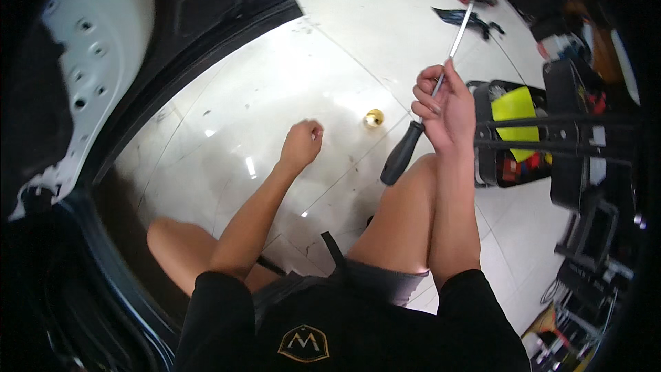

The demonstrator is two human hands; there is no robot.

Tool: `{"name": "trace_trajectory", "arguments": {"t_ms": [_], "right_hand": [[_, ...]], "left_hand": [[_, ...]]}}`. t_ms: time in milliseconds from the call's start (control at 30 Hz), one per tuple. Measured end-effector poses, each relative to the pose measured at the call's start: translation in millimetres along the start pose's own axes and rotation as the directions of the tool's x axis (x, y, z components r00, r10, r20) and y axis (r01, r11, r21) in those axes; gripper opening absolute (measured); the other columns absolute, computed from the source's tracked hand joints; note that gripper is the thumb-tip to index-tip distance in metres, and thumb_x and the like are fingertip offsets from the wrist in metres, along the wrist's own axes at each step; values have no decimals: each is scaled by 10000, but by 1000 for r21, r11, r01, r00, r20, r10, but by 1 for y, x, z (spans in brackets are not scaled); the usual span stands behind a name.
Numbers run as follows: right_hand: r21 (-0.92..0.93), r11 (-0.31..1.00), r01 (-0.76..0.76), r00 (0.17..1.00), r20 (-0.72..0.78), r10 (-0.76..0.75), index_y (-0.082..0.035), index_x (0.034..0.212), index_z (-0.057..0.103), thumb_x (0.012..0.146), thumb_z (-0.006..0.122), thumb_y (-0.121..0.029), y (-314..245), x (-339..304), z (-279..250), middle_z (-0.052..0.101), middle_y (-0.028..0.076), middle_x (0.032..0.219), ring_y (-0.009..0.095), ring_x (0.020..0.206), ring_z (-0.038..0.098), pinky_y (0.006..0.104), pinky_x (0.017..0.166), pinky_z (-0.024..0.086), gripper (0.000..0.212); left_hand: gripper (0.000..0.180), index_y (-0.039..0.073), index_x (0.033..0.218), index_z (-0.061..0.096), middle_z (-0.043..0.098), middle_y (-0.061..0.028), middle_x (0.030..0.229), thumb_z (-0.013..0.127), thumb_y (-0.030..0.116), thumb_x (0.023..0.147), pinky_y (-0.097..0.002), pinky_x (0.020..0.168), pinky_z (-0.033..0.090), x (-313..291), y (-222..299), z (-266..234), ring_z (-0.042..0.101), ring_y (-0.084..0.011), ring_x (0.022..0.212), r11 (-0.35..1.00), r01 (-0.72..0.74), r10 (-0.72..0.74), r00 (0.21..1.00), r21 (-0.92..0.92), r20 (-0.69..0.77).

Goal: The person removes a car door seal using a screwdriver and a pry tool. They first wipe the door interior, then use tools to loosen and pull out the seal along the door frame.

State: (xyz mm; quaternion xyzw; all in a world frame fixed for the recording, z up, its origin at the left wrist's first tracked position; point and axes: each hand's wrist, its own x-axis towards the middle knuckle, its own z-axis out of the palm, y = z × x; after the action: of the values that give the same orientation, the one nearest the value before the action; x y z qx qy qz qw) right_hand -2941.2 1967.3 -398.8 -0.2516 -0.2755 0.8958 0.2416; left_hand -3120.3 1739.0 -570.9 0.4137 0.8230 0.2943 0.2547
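My right hand [447, 107] grips a long screwdriver [403, 151] by its metal shaft. The dark handle hangs below the fingers, toward my right knee, and the shaft runs up past the thumb toward the far right. My left hand [301, 146] is curled closed above the pale tiled floor, slightly left of the middle. Its fingers are partly hidden, so I cannot make out whether anything small is in them. Between the two hands, a small round gold-coloured thing [373, 118] with a dark centre lies on the floor.
A vehicle's open body edge [200, 62] curves along my left, with a light metal panel [103, 48] full of holes. A black tool cart [485, 158] holding a yellow-green item [515, 120] stands at right. Dark plastic pieces [468, 19] lie on the far floor.
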Motion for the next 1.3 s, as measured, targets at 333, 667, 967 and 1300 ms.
{"name": "trace_trajectory", "arguments": {"t_ms": [333,667,967,1300], "right_hand": [[60,972,229,969,83,-233,-20,967,417,1107,278,-377,19,-167,54,404,69,787,96,515,338,224,422,302,408],[123,957,-261,915,349,204,-58,971,602,1088,366,-353,180,-94,179,438,33,799,97,554,324,229,471,260,395],[-234,720,-653,706,156,691,2,1027,594,1073,377,-394,375,-132,267,470,32,707,95,503,320,244,455,260,454],[-403,722,-562,787,7,617,-14,963,612,1075,371,-387,456,-147,315,468,12,692,83,490,308,232,439,258,458]], "left_hand": [[246,25,874,665,681,-201,916,614,264,901,-481,760,531,-19,-23,177,667,-367,893,997,74,-68,968,-17,242],[363,68,998,737,719,-201,966,626,397,893,-488,850,530,-62,-39,-151,682,-385,949,889,-265,102,910,374,403],[454,47,1117,724,719,-185,1079,493,420,1000,-465,937,502,-188,-177,-345,663,-374,1044,961,-101,81,993,256,89],[428,71,803,729,716,-112,724,734,493,872,-384,669,544,-213,-323,-458,705,-260,703,951,156,-310,528,-268,-791]]}}
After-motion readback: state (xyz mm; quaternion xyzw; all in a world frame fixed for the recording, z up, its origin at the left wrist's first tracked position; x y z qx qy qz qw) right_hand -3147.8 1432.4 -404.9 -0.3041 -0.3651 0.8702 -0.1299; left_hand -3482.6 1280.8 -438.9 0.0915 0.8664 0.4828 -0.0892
